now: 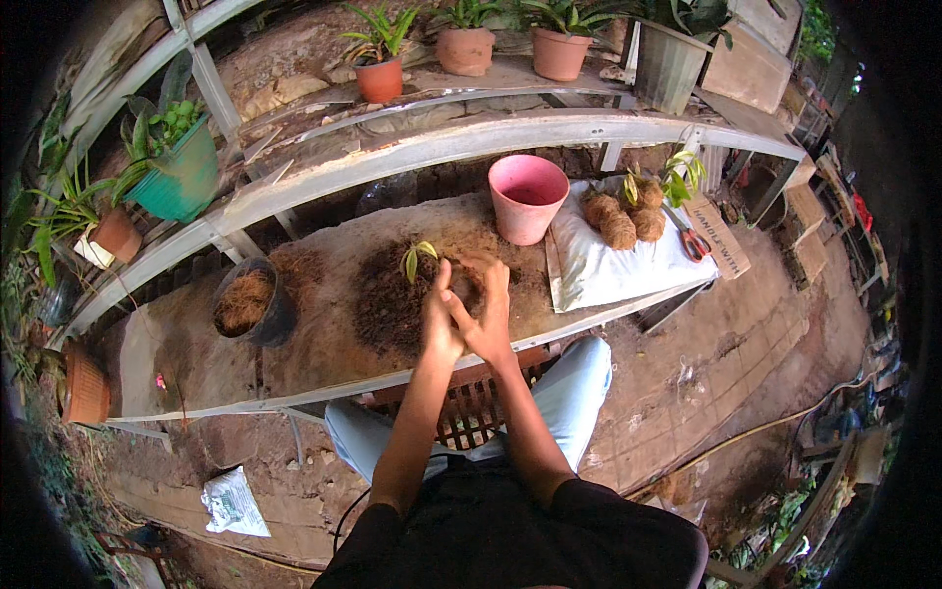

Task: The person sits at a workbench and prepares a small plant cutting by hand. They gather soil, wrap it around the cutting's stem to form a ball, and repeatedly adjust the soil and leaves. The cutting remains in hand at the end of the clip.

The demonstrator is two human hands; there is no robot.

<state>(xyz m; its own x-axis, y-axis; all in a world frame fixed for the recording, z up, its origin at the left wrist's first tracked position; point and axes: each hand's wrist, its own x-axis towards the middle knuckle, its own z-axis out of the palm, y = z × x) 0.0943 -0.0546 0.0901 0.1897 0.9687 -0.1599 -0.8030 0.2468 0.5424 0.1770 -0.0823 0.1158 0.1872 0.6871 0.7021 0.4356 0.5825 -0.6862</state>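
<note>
My left hand [442,324] and my right hand [491,319] meet at the wrists and thumbs over a mound of dark soil [383,304] on the bench. Both are cupped, fingers angled away from me. Brown matter shows between them, but I cannot make out whether it is a clump in my grasp or soil beneath. Just left of my left fingertips, a small leafy seedling [420,259] pokes up; its base is hidden. Beyond my right hand stands a pink pot [528,199]. To the left, a black pot [257,302] holds brown fibre.
A white sack [613,275] on the right bears several fibre-wrapped root balls [618,228] and red-handled scissors [695,243], beside a cardboard piece [721,236]. A metal rail [422,165] runs behind the bench. Potted plants line the back shelf, including one orange pot [380,80].
</note>
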